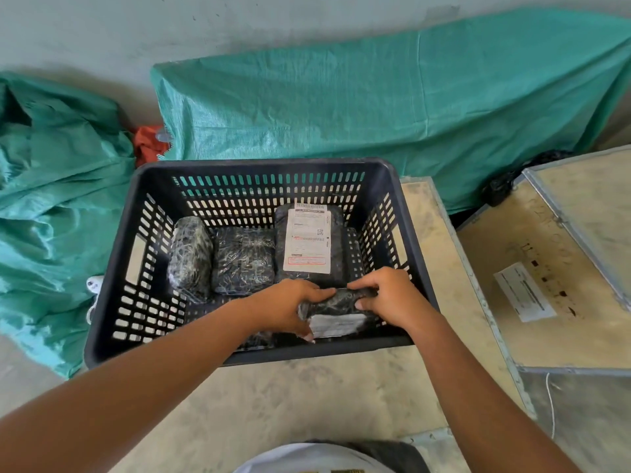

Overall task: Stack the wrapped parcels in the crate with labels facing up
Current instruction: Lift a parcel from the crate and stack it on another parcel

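Note:
A black slotted plastic crate (112, 268) stands on a wooden surface. Inside lie three black wrapped parcels: one on its side at the left (190, 257), one in the middle (243, 261) with no label showing, and one at the back right (309, 245) with a white label facing up. Both hands hold a fourth black parcel (338, 307) over the crate's near right corner; its white label faces toward me. My left hand (286, 307) grips its left end and my right hand (392, 298) grips its top and right end.
Green tarps (375, 107) cover things behind and left of the crate. A wooden case with metal edging (553, 274) and a paper label sits to the right. An orange cloth (148, 143) lies behind the crate's far left corner.

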Tool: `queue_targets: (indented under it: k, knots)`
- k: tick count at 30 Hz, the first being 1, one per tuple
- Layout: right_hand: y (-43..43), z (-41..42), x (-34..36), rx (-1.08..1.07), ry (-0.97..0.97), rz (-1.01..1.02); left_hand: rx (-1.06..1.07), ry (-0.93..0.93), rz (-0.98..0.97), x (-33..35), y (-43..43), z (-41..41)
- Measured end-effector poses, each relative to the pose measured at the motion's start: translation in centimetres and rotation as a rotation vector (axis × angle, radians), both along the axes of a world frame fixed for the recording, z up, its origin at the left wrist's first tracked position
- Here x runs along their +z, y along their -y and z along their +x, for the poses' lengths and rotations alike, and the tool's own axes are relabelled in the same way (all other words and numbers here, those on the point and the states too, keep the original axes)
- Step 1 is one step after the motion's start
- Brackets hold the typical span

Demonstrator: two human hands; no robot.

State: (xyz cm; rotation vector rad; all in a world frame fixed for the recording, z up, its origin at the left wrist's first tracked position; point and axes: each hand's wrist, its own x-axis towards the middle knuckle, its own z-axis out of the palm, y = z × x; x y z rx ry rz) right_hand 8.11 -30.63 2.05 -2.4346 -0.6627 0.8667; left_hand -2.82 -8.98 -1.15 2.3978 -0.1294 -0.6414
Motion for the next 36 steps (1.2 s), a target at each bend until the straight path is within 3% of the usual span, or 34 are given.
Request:
queue_targets:
  k: [7, 11, 15, 22, 28, 31, 36]
  knots:
    - [0.2, 0.0, -0.2, -0.111, 0.083, 0.221, 0.25, 0.078, -0.275, 1.0, -1.6, 0.1]
    - [0.3, 0.0, 1.1, -0.141, 0.093, 0.445, 0.324, 0.112, -0.392, 4.6, -3.6, 0.4]
    - [0.3, 0.2, 3.6, -0.076, 0.004, 0.599, 0.409, 0.121, -0.49, 8.6, -6.6, 0.8]
    - [-1.4, 0.7, 7.6, 0.0, -0.116, 0.845, 0.544, 0.117, -0.836, 14.9, -8.7, 1.6]
    - [-1.6, 2.1, 9.2, -0.053, -0.281, 1.013, 0.548, 0.306, -0.716, 15.9, -6.7, 1.0]
    - [-2.1, 2.9, 8.5, -0.113, -0.334, 1.024, 0.474, 0.275, -0.513, 14.6, -5.7, 0.3]
    - [-3.2, 4.0, 6.0, -0.183, -0.457, 0.978, 0.492, 0.166, -0.568, 10.9, -4.9, 0.3]
